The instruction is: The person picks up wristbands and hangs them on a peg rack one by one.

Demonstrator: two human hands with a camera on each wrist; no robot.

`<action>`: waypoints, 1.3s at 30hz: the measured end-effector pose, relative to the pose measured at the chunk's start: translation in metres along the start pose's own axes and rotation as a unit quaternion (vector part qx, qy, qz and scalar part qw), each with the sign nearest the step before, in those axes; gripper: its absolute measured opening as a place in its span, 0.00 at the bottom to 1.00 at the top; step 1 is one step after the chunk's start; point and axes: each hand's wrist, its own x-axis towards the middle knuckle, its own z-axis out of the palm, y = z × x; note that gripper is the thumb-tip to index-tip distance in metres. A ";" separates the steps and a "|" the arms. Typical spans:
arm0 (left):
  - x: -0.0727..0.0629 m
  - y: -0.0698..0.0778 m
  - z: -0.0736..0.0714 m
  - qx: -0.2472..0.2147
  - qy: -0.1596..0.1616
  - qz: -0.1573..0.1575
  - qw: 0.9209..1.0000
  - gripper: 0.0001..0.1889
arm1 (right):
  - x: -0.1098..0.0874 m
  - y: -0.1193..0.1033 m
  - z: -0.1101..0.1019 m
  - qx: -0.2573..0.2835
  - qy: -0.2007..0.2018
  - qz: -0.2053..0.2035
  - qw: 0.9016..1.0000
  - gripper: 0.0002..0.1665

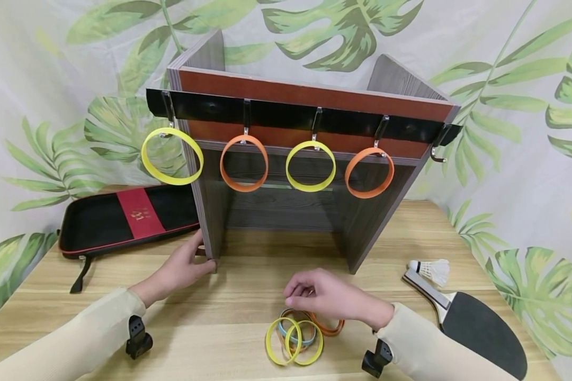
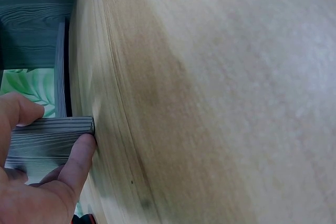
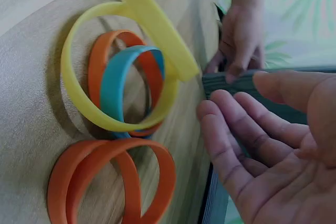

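A grey wood-grain stand (image 1: 209, 211) carries a black hook rail (image 1: 281, 114) across its red-brown front. From the hooks hang yellow and orange silicone wristbands (image 1: 244, 186), alternating in colour. Low on the stand's left panel, my left hand (image 1: 178, 267) grips the front edge, thumb on one side and fingers on the other, as the left wrist view also shows. My right hand (image 1: 331, 296) is over a pile of loose wristbands, its fingers loosely bent around nothing. In that pile lie yellow bands (image 3: 68, 66), a blue band (image 3: 113, 87) and orange bands (image 3: 173, 174).
A bare hook (image 1: 437, 153) is at the rail's right end. Left of the stand lies a black zip case (image 1: 95, 222) with a red band. On the right are a shuttlecock (image 1: 436, 271) and a black table tennis bat (image 1: 481, 328). Leaf-patterned cloth (image 1: 510, 132) hangs behind the table.
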 end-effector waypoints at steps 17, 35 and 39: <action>0.000 -0.004 0.001 -0.004 0.008 0.019 1.000 0.44 | 0.012 -0.004 0.018 -0.085 -0.058 0.025 0.994 0.07; 0.000 -0.004 0.001 0.002 0.005 0.008 1.000 0.46 | 0.009 -0.001 0.010 -0.071 -0.080 -0.021 0.994 0.08; 0.000 -0.005 0.001 -0.002 0.004 0.012 1.000 0.46 | 0.007 0.002 0.004 -0.044 -0.081 -0.022 0.996 0.09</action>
